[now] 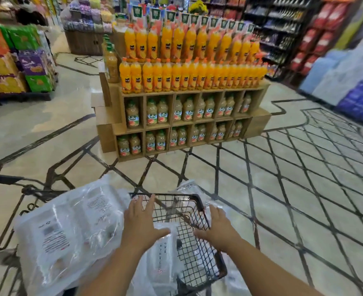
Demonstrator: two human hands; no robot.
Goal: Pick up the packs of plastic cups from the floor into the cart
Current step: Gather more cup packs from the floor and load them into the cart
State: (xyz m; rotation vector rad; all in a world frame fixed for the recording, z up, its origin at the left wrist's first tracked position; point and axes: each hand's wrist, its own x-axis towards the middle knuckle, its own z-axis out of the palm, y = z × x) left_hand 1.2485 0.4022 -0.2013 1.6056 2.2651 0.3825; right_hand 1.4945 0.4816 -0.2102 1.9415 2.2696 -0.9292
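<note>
1. Head view: clear packs of plastic cups lie piled in and over the black wire cart, and the largest spills over its left side.
2. Left hand: fingers spread and straight, beside that pack.
3. Right hand: fingers straight, at the cart's right rim, perhaps touching a pack.

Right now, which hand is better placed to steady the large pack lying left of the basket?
Left, probably: the left hand hovers open right beside the large pack, while the right hand is across the basket.
</note>
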